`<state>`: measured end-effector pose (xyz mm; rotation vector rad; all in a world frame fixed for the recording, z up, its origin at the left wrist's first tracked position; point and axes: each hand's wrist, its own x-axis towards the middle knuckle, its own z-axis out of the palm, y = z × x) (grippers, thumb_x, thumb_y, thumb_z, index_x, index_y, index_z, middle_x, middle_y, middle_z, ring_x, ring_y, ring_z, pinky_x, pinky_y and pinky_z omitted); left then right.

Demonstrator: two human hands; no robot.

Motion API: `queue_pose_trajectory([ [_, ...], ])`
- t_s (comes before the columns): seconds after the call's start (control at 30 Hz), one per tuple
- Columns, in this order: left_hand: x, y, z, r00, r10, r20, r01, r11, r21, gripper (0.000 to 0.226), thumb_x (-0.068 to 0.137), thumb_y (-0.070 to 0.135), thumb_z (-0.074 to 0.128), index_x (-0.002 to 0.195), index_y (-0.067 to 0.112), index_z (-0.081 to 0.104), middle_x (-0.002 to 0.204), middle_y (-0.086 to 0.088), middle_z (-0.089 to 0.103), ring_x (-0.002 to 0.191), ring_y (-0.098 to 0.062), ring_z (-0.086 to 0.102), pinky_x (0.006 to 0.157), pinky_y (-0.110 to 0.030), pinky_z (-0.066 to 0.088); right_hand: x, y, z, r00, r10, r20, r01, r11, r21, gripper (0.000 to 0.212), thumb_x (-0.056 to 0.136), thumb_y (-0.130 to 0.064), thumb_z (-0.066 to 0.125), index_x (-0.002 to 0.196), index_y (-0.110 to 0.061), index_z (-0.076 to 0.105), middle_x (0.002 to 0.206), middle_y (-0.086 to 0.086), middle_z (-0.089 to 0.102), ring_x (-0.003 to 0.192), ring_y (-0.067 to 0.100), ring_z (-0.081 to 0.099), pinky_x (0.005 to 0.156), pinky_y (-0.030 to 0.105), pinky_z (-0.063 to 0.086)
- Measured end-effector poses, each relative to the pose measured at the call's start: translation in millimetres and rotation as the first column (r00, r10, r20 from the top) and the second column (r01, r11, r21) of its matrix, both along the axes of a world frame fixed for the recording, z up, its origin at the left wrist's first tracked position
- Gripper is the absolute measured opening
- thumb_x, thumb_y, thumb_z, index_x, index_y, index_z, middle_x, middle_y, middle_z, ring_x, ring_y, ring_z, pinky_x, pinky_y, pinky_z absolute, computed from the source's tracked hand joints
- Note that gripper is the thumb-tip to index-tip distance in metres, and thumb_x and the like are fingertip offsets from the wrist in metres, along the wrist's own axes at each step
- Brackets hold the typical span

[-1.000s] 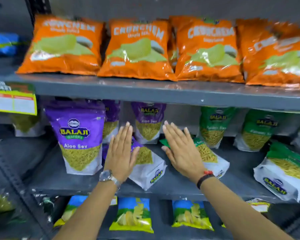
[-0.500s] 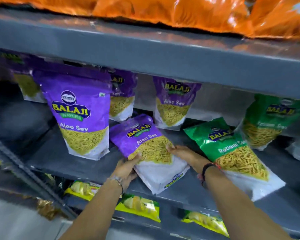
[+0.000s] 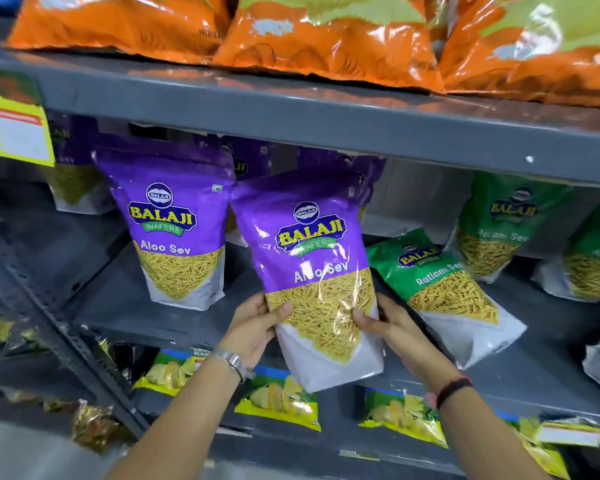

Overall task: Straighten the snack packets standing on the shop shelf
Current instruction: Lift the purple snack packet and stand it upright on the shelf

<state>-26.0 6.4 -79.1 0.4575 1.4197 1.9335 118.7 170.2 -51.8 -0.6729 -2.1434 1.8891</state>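
Observation:
A purple Aloo Sev packet (image 3: 312,258) is held nearly upright in front of the middle shelf (image 3: 125,306), its base out past the shelf's front edge. My left hand (image 3: 257,327) grips its lower left side and my right hand (image 3: 385,323) grips its lower right side. To its left a second purple Aloo Sev packet (image 3: 174,226) stands upright on the shelf. On the right a green Ratlami Sev packet (image 3: 444,292) lies tilted back on the shelf. More purple packets stand behind, partly hidden.
Orange crisp bags (image 3: 326,39) fill the shelf above, whose grey edge (image 3: 326,123) hangs just over the packets. Green packets (image 3: 496,230) stand at the back right. Yellow-green packets (image 3: 278,400) sit on the shelf below. A yellow price label (image 3: 14,133) hangs at left.
Both hands went from hovering over the lying purple packet to gripping its sides, and have raised it from flat on the shelf to nearly upright. The camera has moved closer.

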Motion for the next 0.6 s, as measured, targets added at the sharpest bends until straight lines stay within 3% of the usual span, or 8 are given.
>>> queue_pose_trajectory([
  [0.2,-3,5,11,0.996,-0.037,-0.080,0.041,0.998,0.052,0.028,0.080,-0.011,0.046,0.090,0.012,0.059,0.067,0.010,0.075,0.069,-0.002,0.068,0.061,-0.015,0.056,7,-6,0,0.996,-0.024,-0.088,0.027,0.999,0.033,0.044,0.070,-0.034,0.070,0.111,-0.026,0.055,0.118,0.001,0.065,0.110,0.014,0.060,0.096,0.035,0.046],
  [0.33,-21,19,24,0.989,0.001,-0.146,0.008,0.998,0.063,0.034,0.078,-0.016,0.045,0.089,0.014,0.057,0.067,0.012,0.075,0.069,-0.001,0.067,0.064,-0.014,0.056,-17,3,-4,0.991,-0.059,-0.118,0.069,0.994,0.081,0.050,0.073,-0.029,0.068,0.118,-0.023,0.048,0.121,0.003,0.062,0.111,0.010,0.056,0.090,0.022,0.046],
  [0.47,-47,37,33,0.979,0.026,-0.203,-0.023,1.000,0.017,0.035,0.076,-0.017,0.048,0.092,0.014,0.055,0.064,0.016,0.074,0.065,0.002,0.066,0.057,-0.014,0.055,-50,19,-13,0.985,-0.095,-0.147,0.111,0.988,0.106,0.054,0.073,-0.017,0.070,0.120,-0.015,0.044,0.119,0.007,0.060,0.110,0.021,0.056,0.095,0.033,0.043],
  [0.6,-60,44,18,0.983,0.051,-0.175,-0.065,0.995,-0.076,0.041,0.078,-0.015,0.049,0.110,0.011,0.048,0.066,0.012,0.073,0.064,0.001,0.065,0.057,-0.017,0.056,-75,27,-38,0.986,-0.112,-0.121,0.126,0.985,0.118,0.050,0.072,0.000,0.069,0.110,-0.018,0.043,0.103,0.004,0.060,0.097,0.020,0.056,0.093,0.038,0.047],
])
